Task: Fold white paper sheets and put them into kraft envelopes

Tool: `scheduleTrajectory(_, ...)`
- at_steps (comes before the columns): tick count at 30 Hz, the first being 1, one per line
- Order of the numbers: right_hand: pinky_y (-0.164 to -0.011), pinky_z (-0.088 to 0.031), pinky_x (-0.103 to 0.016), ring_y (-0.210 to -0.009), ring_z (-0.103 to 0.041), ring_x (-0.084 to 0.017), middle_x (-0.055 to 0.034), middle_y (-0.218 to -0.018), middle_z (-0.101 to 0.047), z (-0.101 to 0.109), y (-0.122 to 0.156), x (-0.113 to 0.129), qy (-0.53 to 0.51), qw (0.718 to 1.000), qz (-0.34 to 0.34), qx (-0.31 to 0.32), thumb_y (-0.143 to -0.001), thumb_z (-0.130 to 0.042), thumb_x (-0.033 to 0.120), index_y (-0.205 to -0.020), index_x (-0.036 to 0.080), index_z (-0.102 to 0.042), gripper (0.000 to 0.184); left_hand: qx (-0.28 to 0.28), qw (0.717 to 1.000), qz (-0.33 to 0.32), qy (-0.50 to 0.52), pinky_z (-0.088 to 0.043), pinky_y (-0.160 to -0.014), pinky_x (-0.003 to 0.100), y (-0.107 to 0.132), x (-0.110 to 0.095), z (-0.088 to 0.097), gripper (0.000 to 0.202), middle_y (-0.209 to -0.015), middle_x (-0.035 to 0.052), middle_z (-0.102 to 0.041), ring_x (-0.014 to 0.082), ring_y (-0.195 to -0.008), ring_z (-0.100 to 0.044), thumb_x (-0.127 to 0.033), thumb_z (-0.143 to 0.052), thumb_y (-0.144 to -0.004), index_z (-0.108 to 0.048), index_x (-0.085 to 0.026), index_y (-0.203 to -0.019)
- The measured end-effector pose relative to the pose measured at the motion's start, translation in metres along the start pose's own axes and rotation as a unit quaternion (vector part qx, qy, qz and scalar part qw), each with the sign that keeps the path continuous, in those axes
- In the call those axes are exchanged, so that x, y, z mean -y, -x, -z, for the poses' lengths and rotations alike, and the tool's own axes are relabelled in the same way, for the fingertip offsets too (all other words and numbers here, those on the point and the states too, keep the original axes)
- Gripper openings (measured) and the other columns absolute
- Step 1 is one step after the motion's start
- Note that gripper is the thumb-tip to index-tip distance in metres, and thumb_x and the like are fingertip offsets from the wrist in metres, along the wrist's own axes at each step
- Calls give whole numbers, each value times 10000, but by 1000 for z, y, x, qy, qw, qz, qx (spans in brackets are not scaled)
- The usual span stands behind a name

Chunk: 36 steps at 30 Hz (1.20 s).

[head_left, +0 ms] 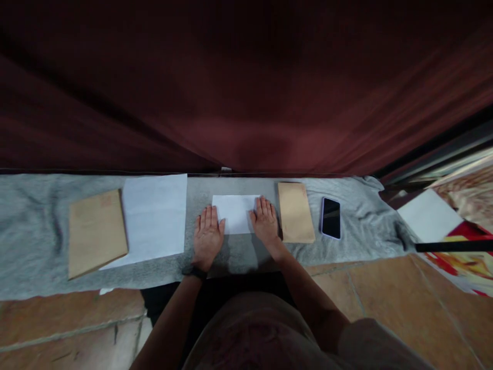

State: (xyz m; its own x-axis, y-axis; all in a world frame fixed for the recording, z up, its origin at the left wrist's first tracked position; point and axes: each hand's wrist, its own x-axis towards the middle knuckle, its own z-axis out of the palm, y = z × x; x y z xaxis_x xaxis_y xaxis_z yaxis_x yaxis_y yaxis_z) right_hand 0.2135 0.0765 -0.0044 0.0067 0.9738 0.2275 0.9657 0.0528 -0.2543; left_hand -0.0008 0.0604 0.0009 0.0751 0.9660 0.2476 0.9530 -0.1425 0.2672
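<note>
Before me a small white sheet of paper (235, 216) lies flat on a grey cloth (246, 254). My left hand (208, 234) rests palm down at its left edge, fingers stretched out and thumb beside the paper. My right hand (265, 221) lies flat over its right edge, with the fingers pointing away from me. Neither hand grips anything. Just right of my right hand is a brown paper envelope (297, 213). Whether the white paper is folded or a single layer, I cannot tell.
On the left, a larger stack of brown envelopes (96, 231) partly covers a big white sheet (157, 218). A phone (330, 218) in a pale purple case lies on the right. A dark red curtain (246, 113) hangs behind. Tiled floor (377, 288) shows in front.
</note>
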Motion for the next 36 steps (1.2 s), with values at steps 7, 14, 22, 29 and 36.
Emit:
scheduleTrajectory(7,-1235,-314,-521,-1535,-355,-332,-243,-1643,-391,4,8,-10,-6,1000,-19,-4,-1096,-396,401,-1590,17,-377,626,-14,999,28,11,-256,-1282,557,10,5,2,627,-1647,209,-398,334,-1566,-325,-358,-309,-1064,-370,-42,-1601)
scheduleTrajectory(14,-1243,-285,-441,-1497,-397,-278,-157,-1628,-450,21,-36,2,-20,996,17,81,-1056,-459,288,-1533,123,-491,506,-22,999,31,19,-246,-1290,552,11,6,2,628,-1655,200,-389,320,-1575,-307,-367,-316,-1058,-379,-52,-1598)
scheduleTrajectory(22,-1090,-433,-439,-1293,-572,-295,-140,-1366,-662,44,-97,8,-11,982,-11,188,-973,-578,270,-1316,207,-679,363,-19,999,30,30,-249,-1289,553,12,8,5,614,-1647,187,-412,322,-1568,-324,-388,-322,-1056,-436,-73,-1570)
scheduleTrajectory(29,-903,-508,-285,-1007,-697,-223,-55,-1013,-777,58,-104,-4,-76,966,18,246,-876,-682,196,-935,205,-794,127,-19,997,27,76,-227,-1296,554,14,8,9,595,-1640,200,-422,327,-1573,-312,-397,-341,-1054,-481,-70,-1532)
scheduleTrajectory(36,-764,-479,-227,-881,-689,-157,-4,-954,-756,97,-94,-3,-179,959,75,206,-987,-587,236,-1013,202,-733,153,-22,941,132,311,-390,-1224,525,-5,22,21,724,-1507,172,-593,329,-1412,-546,-472,-656,-918,-459,-158,-1540)
